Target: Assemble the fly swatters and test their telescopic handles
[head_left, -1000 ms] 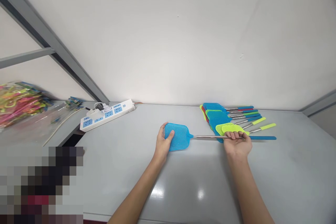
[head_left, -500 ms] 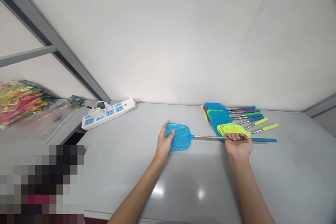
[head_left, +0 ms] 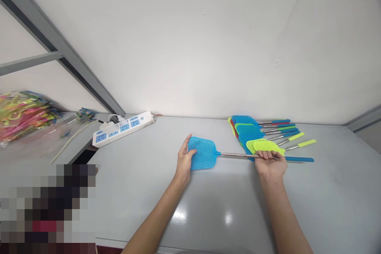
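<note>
A blue fly swatter (head_left: 205,154) with a metal shaft and blue grip lies across both my hands, its mesh head to the left. My left hand (head_left: 185,159) holds the outer edge of the head, thumb on the front and fingers behind. Palm up, my right hand (head_left: 270,162) has its fingers wrapped round the shaft near the grip. Just behind the right hand is a fanned pile of fly swatters (head_left: 250,133) in blue, yellow-green, green and red, with their handles pointing right. The held swatter's shaft partly covers the nearest ones.
A white power strip (head_left: 125,128) with plugs in it sits at the table's back left. Farther left, clear plastic bags (head_left: 28,117) hold colourful items on another surface. The grey table (head_left: 133,190) meets a white wall (head_left: 190,47). A pixelated area covers the lower left.
My left hand has shifted very slightly at the swatter's head, its thumb moving toward the edge. My right hand keeps the same grip on the shaft.
</note>
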Available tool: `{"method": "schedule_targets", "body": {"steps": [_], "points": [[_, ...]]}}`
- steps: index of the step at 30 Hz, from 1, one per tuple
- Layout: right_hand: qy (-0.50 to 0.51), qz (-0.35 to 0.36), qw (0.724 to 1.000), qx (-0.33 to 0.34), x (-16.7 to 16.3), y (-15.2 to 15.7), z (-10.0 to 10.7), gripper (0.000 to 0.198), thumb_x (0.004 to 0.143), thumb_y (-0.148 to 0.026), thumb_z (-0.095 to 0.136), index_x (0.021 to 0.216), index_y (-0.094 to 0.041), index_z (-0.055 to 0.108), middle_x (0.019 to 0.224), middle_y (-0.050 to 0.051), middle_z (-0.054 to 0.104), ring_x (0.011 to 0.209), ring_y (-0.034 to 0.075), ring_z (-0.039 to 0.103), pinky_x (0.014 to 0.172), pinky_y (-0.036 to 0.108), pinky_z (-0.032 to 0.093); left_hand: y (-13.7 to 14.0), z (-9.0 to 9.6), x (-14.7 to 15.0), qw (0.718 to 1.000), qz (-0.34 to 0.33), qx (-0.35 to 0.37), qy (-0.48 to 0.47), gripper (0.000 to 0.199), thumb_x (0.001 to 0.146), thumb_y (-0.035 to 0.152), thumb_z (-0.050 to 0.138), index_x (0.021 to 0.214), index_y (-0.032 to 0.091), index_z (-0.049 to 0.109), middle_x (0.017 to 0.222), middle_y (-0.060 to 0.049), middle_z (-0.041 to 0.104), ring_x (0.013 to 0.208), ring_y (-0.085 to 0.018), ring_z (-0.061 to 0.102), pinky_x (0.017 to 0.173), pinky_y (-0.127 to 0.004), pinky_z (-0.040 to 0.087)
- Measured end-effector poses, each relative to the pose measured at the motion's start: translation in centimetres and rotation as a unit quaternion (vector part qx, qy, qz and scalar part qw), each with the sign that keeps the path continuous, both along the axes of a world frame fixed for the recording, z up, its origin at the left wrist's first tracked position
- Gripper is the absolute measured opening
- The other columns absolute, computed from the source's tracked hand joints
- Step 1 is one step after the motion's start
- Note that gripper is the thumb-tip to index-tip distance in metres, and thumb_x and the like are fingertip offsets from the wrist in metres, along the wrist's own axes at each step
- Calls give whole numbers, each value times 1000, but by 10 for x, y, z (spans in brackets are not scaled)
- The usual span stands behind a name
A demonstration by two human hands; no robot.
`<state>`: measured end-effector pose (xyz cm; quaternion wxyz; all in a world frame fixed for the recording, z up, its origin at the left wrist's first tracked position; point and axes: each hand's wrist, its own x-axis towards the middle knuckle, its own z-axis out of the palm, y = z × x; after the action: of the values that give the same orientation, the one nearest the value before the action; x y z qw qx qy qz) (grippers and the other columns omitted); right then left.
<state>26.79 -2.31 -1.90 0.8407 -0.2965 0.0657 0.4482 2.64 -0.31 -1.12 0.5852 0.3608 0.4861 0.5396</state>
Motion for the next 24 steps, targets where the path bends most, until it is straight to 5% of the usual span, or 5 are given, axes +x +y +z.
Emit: {"method": "schedule_targets", "body": {"steps": [24], "points": [[-3, 11, 1000, 7, 5, 1, -10, 10, 56, -13, 34, 52, -17, 27, 43, -7, 19, 32, 5, 26, 35, 19, 26, -3, 9, 1, 999, 1, -20, -27, 41, 62, 18, 51, 102, 19, 57, 102, -2, 59, 92, -18, 51, 78, -27, 38]]}}
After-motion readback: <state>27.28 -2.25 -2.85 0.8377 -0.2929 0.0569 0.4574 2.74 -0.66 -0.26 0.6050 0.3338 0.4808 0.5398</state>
